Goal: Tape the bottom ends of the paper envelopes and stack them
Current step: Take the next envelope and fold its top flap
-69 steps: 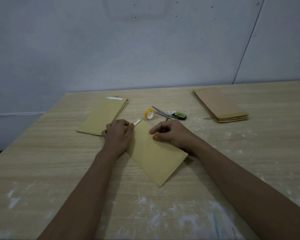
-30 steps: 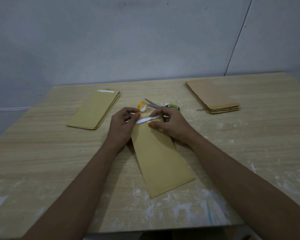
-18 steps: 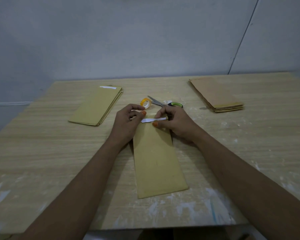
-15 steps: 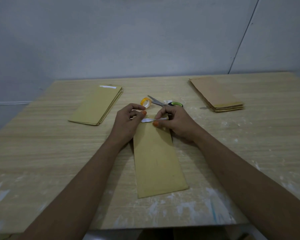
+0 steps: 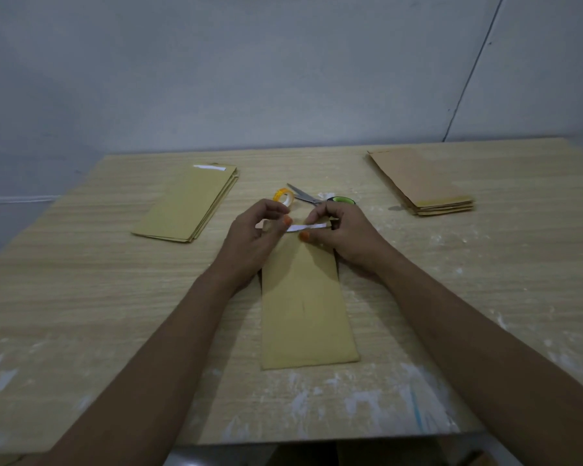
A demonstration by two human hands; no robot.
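Left hand [image 5: 249,237] and right hand [image 5: 347,230] each grip-pinch the tape strip [image 5: 308,227] over the unmarked envelope [image 5: 305,311]

table [image 5: 81,297]: matt wood grain, white smears | envelope [image 5: 303,307]: matt paper | scissors [image 5: 303,195]: shiny metal blades

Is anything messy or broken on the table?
Nothing looks broken. The wooden table has white smears and specks, thickest along its near edge, like dried paint or powder. The envelope lies flat and straight, both hands pinch the tape strip, and the two envelope stacks look tidy.
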